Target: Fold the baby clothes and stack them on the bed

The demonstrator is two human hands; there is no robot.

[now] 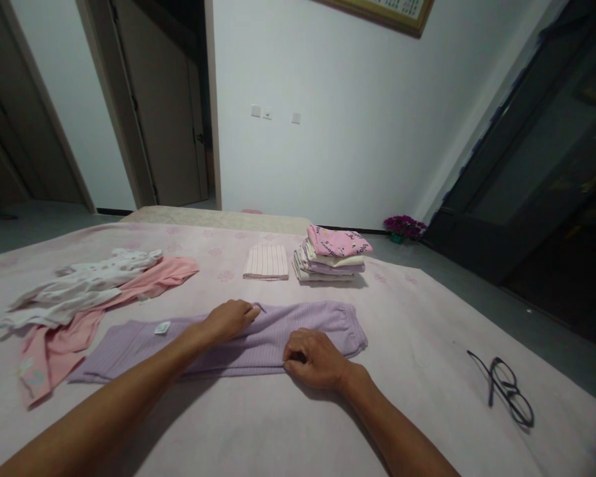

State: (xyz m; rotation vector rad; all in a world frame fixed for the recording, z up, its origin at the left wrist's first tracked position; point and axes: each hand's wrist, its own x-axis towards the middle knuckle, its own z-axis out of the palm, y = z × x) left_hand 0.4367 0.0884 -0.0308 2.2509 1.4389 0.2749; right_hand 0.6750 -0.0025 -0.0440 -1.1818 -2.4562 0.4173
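Note:
Ribbed purple pants (273,354) lie lengthwise across the bed in front of me, doubled into a long strip. Their gathered elastic end (353,324) points right, and a small white label (162,328) shows toward the left. My left hand (231,320) is closed at the far edge, with a bit of the fabric raised at its fingertips. At the near edge, right of the middle, my right hand (315,358) pinches the cloth between thumb and curled fingers.
Crumpled white (89,281) and salmon-pink clothes (163,275) overlap the left end. Beyond the pants sit a folded striped garment (266,262) and a stack of folded clothes (330,258). Black eyeglasses (509,391) rest at right, near the bed's edge.

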